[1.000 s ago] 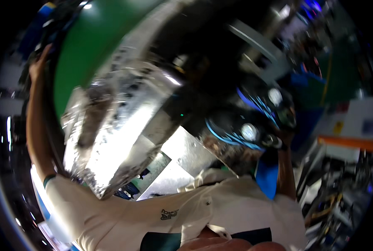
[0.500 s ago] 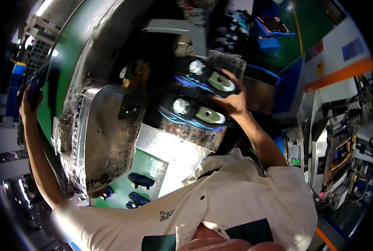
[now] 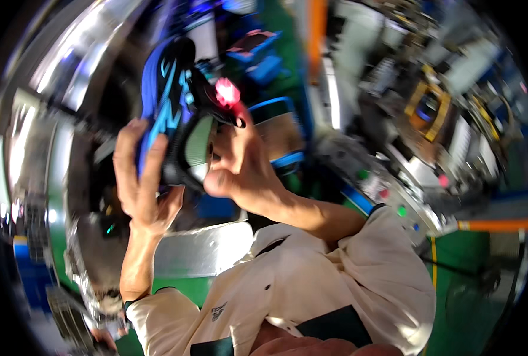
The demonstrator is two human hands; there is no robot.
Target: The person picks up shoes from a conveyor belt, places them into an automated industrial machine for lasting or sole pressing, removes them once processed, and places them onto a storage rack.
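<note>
A sports shoe (image 3: 170, 113), black with a blue sole and light-blue streaks, is raised in front of me with its toe pointing up and away. My left hand (image 3: 140, 193) grips it from the sole side near the heel, fingers lying along the blue edge. At the shoe's opening, my right hand (image 3: 255, 163) is curled round the collar, its thumb beside a pale green last (image 3: 198, 145) that shows inside. A bright pinkish spot (image 3: 227, 93) glows by the tongue; motion blur hides what it is. Some right-hand fingers are hidden behind the shoe.
Metal machinery with a yellow frame (image 3: 424, 107) stands at the right. Beyond my right hand is a blue-rimmed bin (image 3: 278, 133). A shiny metal plate (image 3: 201, 249) lies near my body, and a plastic-wrapped machine housing (image 3: 95, 249) is at the left.
My left hand has come in from the far left, and my right hand has left the two lasted shoes on the machine. Both hands now meet on one shoe. The whole view has turned right.
</note>
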